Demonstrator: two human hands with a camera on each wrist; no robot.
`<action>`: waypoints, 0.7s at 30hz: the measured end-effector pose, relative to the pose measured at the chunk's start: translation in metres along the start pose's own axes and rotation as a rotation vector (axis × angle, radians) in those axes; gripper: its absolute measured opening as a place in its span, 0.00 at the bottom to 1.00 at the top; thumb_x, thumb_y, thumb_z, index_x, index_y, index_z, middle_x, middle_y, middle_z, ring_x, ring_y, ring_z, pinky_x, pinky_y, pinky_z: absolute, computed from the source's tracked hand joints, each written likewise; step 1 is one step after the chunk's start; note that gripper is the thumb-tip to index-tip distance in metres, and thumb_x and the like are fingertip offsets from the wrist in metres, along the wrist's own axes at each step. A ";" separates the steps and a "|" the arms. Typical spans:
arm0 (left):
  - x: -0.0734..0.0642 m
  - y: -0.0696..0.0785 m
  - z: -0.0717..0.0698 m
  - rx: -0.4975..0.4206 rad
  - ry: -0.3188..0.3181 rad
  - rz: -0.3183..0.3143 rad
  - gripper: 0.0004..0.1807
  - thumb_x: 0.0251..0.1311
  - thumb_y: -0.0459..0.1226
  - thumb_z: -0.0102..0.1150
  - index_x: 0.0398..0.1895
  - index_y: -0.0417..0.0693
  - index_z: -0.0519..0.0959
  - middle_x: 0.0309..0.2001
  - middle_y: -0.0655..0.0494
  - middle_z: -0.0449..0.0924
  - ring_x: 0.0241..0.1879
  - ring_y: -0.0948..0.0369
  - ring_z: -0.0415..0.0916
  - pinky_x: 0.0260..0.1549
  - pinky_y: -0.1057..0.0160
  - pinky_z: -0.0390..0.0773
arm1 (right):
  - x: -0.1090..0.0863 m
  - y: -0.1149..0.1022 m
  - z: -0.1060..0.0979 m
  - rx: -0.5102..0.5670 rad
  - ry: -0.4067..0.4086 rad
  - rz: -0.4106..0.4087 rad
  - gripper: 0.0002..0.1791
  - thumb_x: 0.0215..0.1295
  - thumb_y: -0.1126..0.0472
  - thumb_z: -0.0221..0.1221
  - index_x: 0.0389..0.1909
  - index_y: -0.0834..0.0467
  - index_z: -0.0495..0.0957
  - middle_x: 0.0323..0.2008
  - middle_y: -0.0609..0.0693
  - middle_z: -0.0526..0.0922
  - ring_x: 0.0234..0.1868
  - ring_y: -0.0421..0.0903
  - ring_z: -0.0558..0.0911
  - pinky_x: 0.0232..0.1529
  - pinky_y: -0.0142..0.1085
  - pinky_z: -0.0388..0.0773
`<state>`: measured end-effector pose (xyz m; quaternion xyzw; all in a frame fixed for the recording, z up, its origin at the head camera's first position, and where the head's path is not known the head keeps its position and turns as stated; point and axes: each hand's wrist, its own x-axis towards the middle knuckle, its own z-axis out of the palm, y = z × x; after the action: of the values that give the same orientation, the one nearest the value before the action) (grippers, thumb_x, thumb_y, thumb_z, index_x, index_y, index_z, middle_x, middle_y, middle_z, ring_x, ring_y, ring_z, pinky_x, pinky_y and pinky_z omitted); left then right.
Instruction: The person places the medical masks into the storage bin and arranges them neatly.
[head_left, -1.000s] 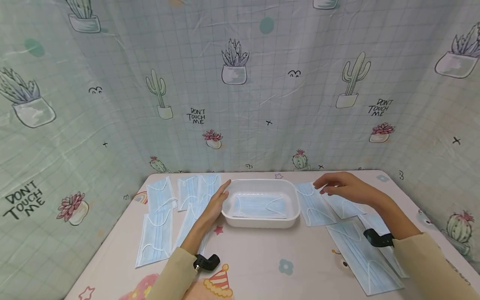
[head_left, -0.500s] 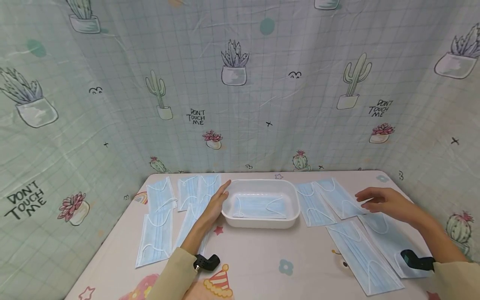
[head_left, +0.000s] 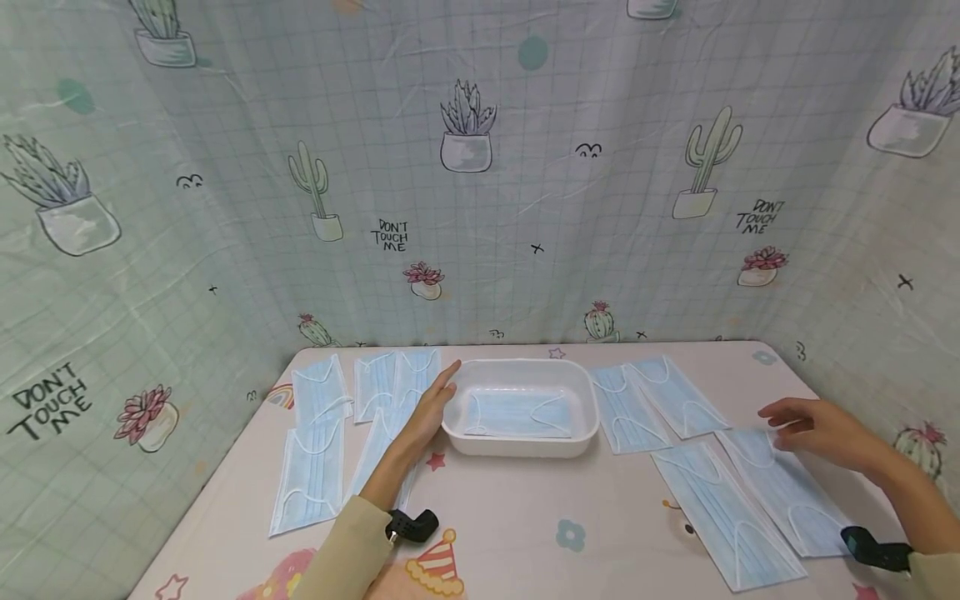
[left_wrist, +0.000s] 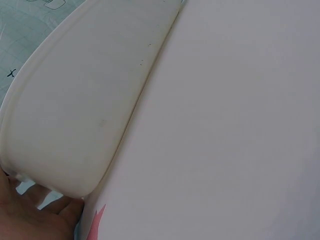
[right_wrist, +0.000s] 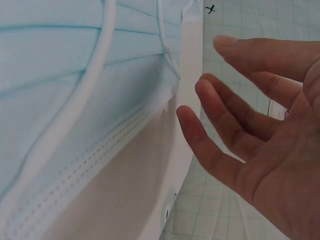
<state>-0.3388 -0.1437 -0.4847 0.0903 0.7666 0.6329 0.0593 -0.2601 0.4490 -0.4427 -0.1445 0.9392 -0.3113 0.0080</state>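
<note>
My left hand (head_left: 427, 414) lies along the left end of a white plastic tub (head_left: 521, 447), its fingers touching the wall near the rim. In the left wrist view part of that hand (left_wrist: 37, 215) shows at the corner of the tub (left_wrist: 75, 110). One pale blue face mask (head_left: 517, 414) lies flat inside the tub. My right hand (head_left: 825, 433) hovers with loosely bent fingers over the far end of a face mask (head_left: 787, 492) at the right. Nothing is between those fingers in the right wrist view, where a mask (right_wrist: 50, 65) fills the left side.
More face masks lie right of the tub: one mask (head_left: 630, 410) beside it, another (head_left: 681, 396) behind, and a third mask (head_left: 727, 512) in front. Several masks (head_left: 307, 475) spread on the left, some partly under my left forearm. A patterned curtain (head_left: 480, 208) encloses the table (head_left: 510, 533).
My right hand has moved right and toward me, away from the masks beside the tub, to above the rightmost mask. The left hand and the tub have stayed in place.
</note>
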 end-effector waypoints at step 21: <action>-0.002 0.002 0.001 0.006 0.004 0.000 0.28 0.82 0.47 0.37 0.82 0.67 0.56 0.85 0.56 0.48 0.84 0.50 0.40 0.80 0.36 0.39 | 0.000 0.006 0.004 -0.007 -0.060 0.268 0.27 0.57 0.71 0.66 0.57 0.77 0.73 0.39 0.59 0.81 0.37 0.48 0.79 0.31 0.34 0.81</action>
<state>-0.3368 -0.1433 -0.4833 0.0893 0.7686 0.6308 0.0574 -0.2616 0.4515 -0.4496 -0.0272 0.9506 -0.2996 0.0772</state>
